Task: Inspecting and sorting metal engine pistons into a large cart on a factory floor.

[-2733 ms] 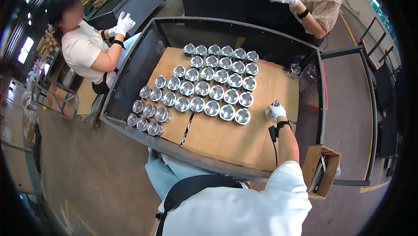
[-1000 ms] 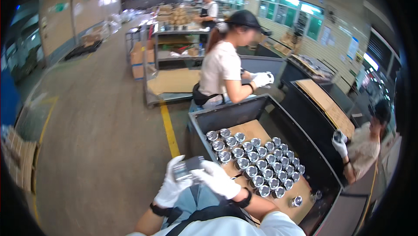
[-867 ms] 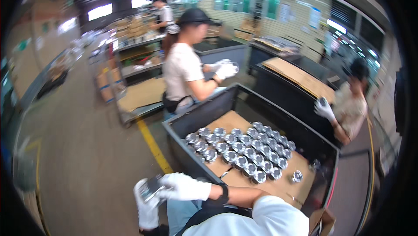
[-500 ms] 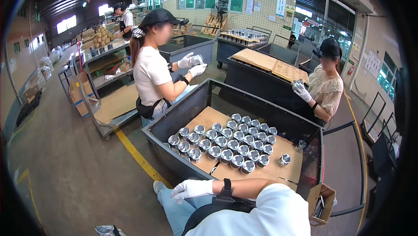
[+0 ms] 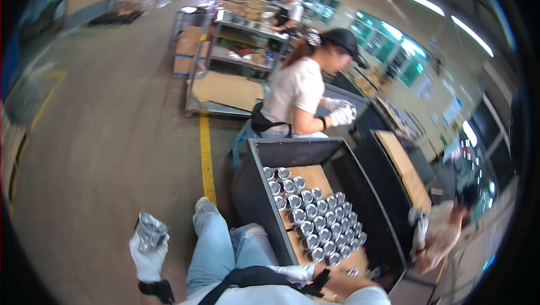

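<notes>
My left hand (image 5: 148,257), in a white glove with a black wristband, is closed around a shiny metal piston (image 5: 151,231) and holds it up over the floor, left of my knees. My gloved right hand (image 5: 292,273) rests low across my lap, close to the near side of the dark metal bin (image 5: 264,198); its fingers are blurred and partly hidden. Inside the bin, several similar silver pistons (image 5: 311,210) stand in rows on brown cardboard (image 5: 315,176).
A seated co-worker (image 5: 298,94) handles a small part beyond the bin. Another person (image 5: 444,232) is at the right, beside a dark cart topped with cardboard (image 5: 402,167). A shelf rack (image 5: 236,63) stands behind. A yellow line (image 5: 206,158) runs along the floor.
The view has swung left and tilted. My left hand has come up into sight with the piston, of which only a part showed at the lower edge before. My right hand appears lower.
</notes>
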A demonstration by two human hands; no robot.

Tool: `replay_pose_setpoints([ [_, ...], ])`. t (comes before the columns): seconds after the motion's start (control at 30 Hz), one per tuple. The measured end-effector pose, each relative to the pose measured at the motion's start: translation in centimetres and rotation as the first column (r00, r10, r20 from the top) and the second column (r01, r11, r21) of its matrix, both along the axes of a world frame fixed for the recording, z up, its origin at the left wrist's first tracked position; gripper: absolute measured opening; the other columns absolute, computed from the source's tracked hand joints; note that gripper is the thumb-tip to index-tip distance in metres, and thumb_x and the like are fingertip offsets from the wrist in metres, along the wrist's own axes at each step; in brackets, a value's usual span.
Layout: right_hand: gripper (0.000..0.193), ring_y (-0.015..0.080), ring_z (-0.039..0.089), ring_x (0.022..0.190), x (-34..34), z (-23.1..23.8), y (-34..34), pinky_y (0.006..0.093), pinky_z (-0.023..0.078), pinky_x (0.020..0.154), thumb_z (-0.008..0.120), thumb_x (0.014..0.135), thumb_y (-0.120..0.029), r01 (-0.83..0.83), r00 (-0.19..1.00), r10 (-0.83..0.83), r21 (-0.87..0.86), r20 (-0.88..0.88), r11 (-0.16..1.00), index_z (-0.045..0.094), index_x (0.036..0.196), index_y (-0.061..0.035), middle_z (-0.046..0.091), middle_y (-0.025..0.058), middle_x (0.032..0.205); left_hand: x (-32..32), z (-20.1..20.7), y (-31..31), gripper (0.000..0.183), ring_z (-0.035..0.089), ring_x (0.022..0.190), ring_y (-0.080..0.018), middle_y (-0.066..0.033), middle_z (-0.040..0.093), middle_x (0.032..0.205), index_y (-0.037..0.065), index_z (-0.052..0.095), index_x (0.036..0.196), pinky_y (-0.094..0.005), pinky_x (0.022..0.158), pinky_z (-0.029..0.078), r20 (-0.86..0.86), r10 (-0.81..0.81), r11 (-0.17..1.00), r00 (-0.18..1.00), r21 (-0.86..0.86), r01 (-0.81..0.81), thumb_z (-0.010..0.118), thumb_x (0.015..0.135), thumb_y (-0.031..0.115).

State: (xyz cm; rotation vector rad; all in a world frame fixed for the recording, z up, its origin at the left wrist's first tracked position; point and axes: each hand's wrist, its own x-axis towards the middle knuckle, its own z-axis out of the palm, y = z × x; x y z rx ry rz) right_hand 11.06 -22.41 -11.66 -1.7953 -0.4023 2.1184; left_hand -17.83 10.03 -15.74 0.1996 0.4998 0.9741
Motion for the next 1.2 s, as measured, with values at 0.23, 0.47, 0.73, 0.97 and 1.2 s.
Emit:
replay_pose_setpoints([
  [0.23,0.075,0.0200,0.033,0.145,1.5,1.6,2.5,0.0367,0.032,0.115,0.035,0.104,-0.059,0.085,0.995,-0.085,0.001,0.047,0.996,0.016,0.161,-0.0139,0.029,0.0118,0.162,-2.4,-0.9,-0.7,0.052,0.064,0.111,-0.0393,-0.0154,0.064,0.123,0.009,0.054,0.135,-0.0526,0.085,0.058,0.034,-0.004,0.999,0.999,-0.054,0.005,0.059,0.091,0.037],
  [0.47,0.071,0.0191,0.047,0.122,-1.3,-7.0,-1.5,0.0309,0.039,0.105,0.042,0.105,-0.053,0.375,0.901,-0.415,0.252,0.126,0.892,0.035,0.150,0.0005,0.047,0.0119,0.139,-2.5,0.6,0.0,0.057,0.062,0.116,-0.0363,-0.0120,0.064,0.129,0.012,0.055,0.137,-0.0523,0.091,0.055,-0.060,-0.106,0.991,0.993,0.077,0.110,0.063,0.087,0.038],
  [0.73,0.043,0.0183,0.061,0.113,-1.7,-8.9,-5.1,0.0368,0.047,0.101,0.066,0.096,-0.043,0.706,0.572,-0.694,-0.169,-0.438,0.688,0.059,0.125,-0.0125,0.064,0.0041,0.127,-0.6,2.9,0.7,0.071,0.064,0.111,-0.0404,-0.0167,0.059,0.133,0.014,0.050,0.142,-0.0506,0.083,0.061,-0.106,-0.236,0.964,0.966,0.102,0.247,0.072,0.081,0.043],
  [0.97,0.051,0.0231,0.059,0.122,-1.3,-6.9,-3.6,0.0421,0.043,0.109,0.057,0.102,-0.038,0.733,0.620,-0.669,-0.002,-0.410,0.680,0.052,0.140,-0.0041,0.060,0.0111,0.138,1.1,2.9,1.0,0.074,0.059,0.118,-0.0475,-0.0251,0.054,0.138,0.008,0.045,0.145,-0.0546,0.087,0.057,0.083,-0.429,0.903,0.899,0.012,0.430,0.067,0.081,0.039],
  [1.2,0.052,0.0199,0.065,0.106,-0.6,-14.9,-7.3,0.0347,0.050,0.097,0.053,0.101,-0.049,0.711,0.702,-0.668,0.193,-0.246,0.676,0.061,0.133,-0.0079,0.069,0.0104,0.123,2.7,1.9,0.8,0.067,0.054,0.126,-0.0455,-0.0182,0.053,0.143,0.014,0.050,0.143,-0.0600,0.093,0.052,0.119,-0.440,0.898,0.890,0.070,0.434,0.067,0.082,0.037],
])
